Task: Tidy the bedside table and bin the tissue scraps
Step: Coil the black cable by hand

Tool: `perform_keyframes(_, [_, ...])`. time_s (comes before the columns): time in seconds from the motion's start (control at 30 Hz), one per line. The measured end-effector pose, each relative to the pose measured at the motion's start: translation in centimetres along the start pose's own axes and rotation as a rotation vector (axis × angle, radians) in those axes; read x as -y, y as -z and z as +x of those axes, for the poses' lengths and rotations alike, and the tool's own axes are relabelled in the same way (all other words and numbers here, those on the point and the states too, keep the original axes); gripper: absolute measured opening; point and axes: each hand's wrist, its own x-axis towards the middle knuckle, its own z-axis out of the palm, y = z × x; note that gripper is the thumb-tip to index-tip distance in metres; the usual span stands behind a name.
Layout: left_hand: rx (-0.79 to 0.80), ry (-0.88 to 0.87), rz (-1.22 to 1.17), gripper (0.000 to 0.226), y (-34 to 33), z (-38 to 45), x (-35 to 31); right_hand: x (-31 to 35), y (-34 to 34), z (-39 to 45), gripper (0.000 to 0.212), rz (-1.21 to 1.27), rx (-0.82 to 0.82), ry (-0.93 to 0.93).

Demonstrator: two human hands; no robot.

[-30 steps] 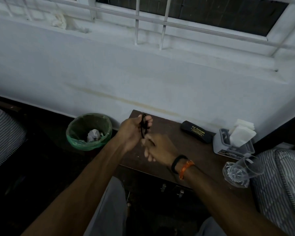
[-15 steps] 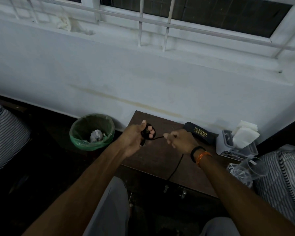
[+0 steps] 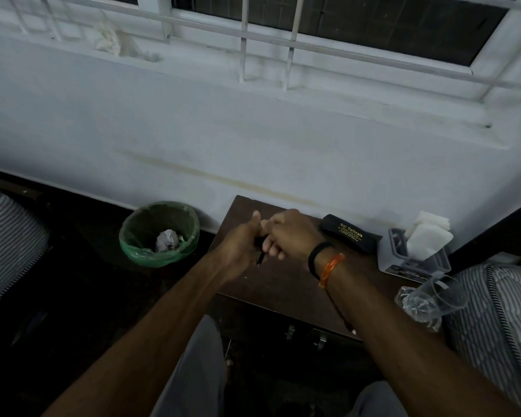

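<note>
hands (image 3: 265, 239) together, apparently gripping black cable (image 3: 260, 259)

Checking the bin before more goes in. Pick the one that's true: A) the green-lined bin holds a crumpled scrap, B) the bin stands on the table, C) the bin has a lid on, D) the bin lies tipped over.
A: a pale crumpled scrap lies inside the upright, open green-lined bin on the floor.
</note>
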Motion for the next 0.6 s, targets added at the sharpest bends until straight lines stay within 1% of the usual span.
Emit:
perform_keyframes(0.03, [0.027,-0.015,-0.027,0.067,0.1,0.1,-0.3,0.0,-0.6,-0.5,0.032,-0.061,0.016,0.032])
perform_keyframes(0.07, [0.023,-0.031,-0.055,0.062,0.1,0.2,-0.5,-0.2,-1.1,-1.0,0.032,-0.107,0.026,0.059])
perform_keyframes(0.13, [-0.039,-0.048,-0.17,0.045,0.2,0.3,-1.1,-1.1,-1.8,-1.6,0.032,-0.137,0.061,0.09])
perform_keyframes(0.2, [-0.099,-0.064,-0.293,0.037,0.4,0.4,-1.6,-2.4,-2.1,-1.8,0.036,-0.124,0.116,0.1])
perform_keyframes(0.27, [-0.107,-0.079,-0.337,0.036,0.7,0.3,-2.2,-3.8,-1.9,-1.7,0.042,-0.138,0.129,0.091])
perform_keyframes(0.37, [-0.106,-0.069,-0.372,0.037,0.9,-0.2,-2.7,-5.7,-0.9,-1.0,0.044,-0.125,0.102,0.059])
perform_keyframes(0.5, [-0.106,-0.023,-0.299,0.04,1.3,-0.4,-2.1,-7.2,1.0,0.4,0.042,-0.188,0.045,0.015])
perform_keyframes(0.6, [-0.076,-0.006,-0.292,0.039,1.4,-0.6,-1.6,-7.5,2.2,1.3,0.041,-0.241,-0.022,-0.01])
